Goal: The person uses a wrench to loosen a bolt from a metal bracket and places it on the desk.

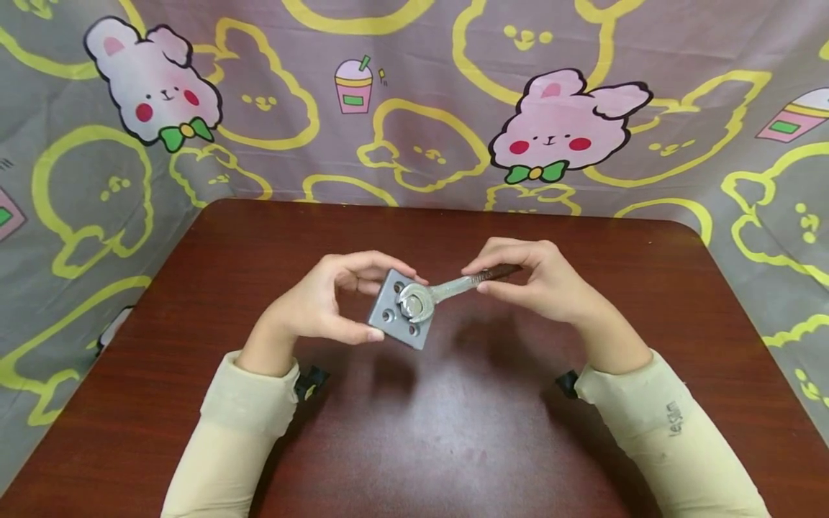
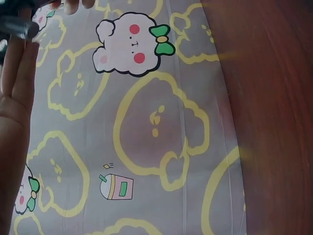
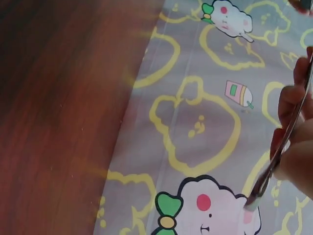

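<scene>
In the head view, my left hand (image 1: 330, 298) grips a square grey metal plate (image 1: 400, 332) by its edges, thumb low and fingers along the top. Several holes show in the plate, and a bolt head (image 1: 411, 307) stands out from its face. Around that bolt sits the open end of a wrench (image 1: 453, 288). My right hand (image 1: 537, 277) pinches the wrench's dark handle between thumb and fingers. The right wrist view catches the wrench (image 3: 293, 120) edge-on in the fingers. At the left wrist view's upper left, a blurred metal end (image 2: 19, 27) appears beside the hand.
Both hands are above a dark red-brown wooden table (image 1: 466, 446). A grey curtain (image 1: 414, 79) printed with rabbits and yellow outlines hangs behind it and at both sides. Something dark and white (image 1: 113, 331) peeks out past the table's left edge.
</scene>
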A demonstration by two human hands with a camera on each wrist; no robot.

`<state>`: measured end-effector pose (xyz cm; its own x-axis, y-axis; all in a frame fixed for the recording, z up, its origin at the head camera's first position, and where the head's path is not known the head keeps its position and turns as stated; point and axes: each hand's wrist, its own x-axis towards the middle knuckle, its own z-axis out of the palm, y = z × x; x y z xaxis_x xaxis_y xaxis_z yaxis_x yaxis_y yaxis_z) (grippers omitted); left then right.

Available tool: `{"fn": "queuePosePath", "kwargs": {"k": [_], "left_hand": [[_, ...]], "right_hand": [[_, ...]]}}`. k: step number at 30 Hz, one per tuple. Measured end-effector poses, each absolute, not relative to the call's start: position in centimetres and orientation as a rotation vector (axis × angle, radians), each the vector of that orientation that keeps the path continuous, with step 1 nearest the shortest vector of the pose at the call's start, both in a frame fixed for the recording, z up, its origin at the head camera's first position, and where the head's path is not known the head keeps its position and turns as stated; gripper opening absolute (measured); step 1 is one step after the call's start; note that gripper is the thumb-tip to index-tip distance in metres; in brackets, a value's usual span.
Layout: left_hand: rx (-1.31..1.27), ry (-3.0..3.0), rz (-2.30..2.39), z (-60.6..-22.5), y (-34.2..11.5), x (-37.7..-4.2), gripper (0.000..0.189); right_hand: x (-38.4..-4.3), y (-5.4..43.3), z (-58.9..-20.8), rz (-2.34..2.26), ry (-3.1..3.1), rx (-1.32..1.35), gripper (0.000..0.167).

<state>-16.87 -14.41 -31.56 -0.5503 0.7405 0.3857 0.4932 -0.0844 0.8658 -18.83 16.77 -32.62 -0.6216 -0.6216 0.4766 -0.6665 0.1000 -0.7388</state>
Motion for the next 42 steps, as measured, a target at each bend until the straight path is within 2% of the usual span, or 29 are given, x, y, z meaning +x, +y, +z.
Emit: {"fn": "queuePosePath", "kwargs": {"k": [10, 17, 21, 24, 30, 37, 42], "left_hand": [[1.224, 1.688, 1.422, -31.8, -14.4, -16.9, 0.06], [1.154, 1.658, 1.403, -32.2, -14.2, -16.9, 0.058], [1.182, 1.715, 1.43, -32.2, -14.3, -17.0, 0.06], [1.222, 1.775, 1.466, -32.3, -14.4, -17.0, 0.061], [1.264, 1.978, 1.623, -32.4, -14.3, -16.9, 0.065], [1.233, 2.152, 1.936, -32.3, -13.9, -17.1, 0.074], [1.223, 2.199, 2.07, -32.3, -13.4, -17.2, 0.076]], "right_hand": [[-20.2, 15.9, -31.9, 1.408, -2.298, 1.716, 0.032], [-20.2, 16.4, -31.3, 1.154, -2.316, 1.699, 0.033], [-20.3, 17.6, -31.0, 1.206, -2.287, 1.643, 0.036], [-20.0, 18.7, -31.1, 1.332, -2.252, 1.545, 0.038], [-17.9, 19.8, -32.4, 1.492, -2.318, 1.147, 0.035], [-15.6, 18.9, -33.7, 1.568, -2.375, 0.82, 0.028], [-14.5, 17.6, -34.3, 1.626, -2.393, 0.716, 0.026]]}}
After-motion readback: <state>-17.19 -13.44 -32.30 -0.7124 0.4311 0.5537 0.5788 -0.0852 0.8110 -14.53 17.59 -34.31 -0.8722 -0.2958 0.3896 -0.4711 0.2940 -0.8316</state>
